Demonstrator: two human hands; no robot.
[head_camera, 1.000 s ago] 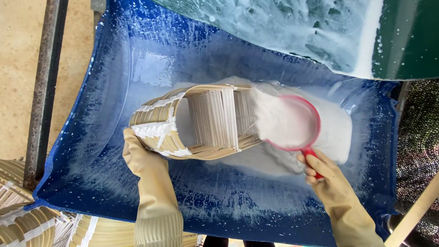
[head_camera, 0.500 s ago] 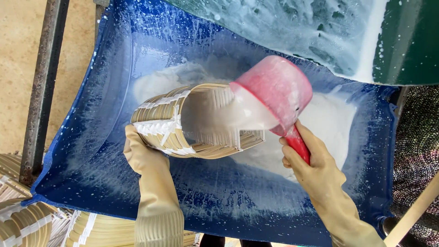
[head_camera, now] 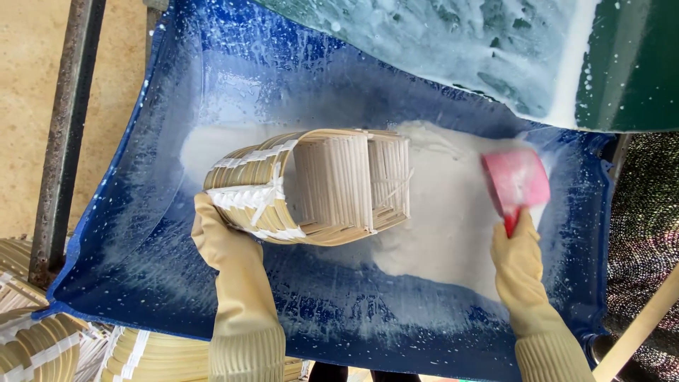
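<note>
1 pale woven basket [head_camera: 311, 185], lying sideways, rim gripped by left hand [head_camera: 221, 240]; right hand [head_camera: 520, 258] grips red scoop [head_camera: 516, 182] in white liquid [head_camera: 453, 226].

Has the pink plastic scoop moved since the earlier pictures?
Yes. The pink plastic scoop moved right, off the woven bamboo basket, toward the blue tarp basin's right edge.

Sandy ground [head_camera: 28, 106] lies left of a rusty metal post [head_camera: 67, 134], daylit.
</note>
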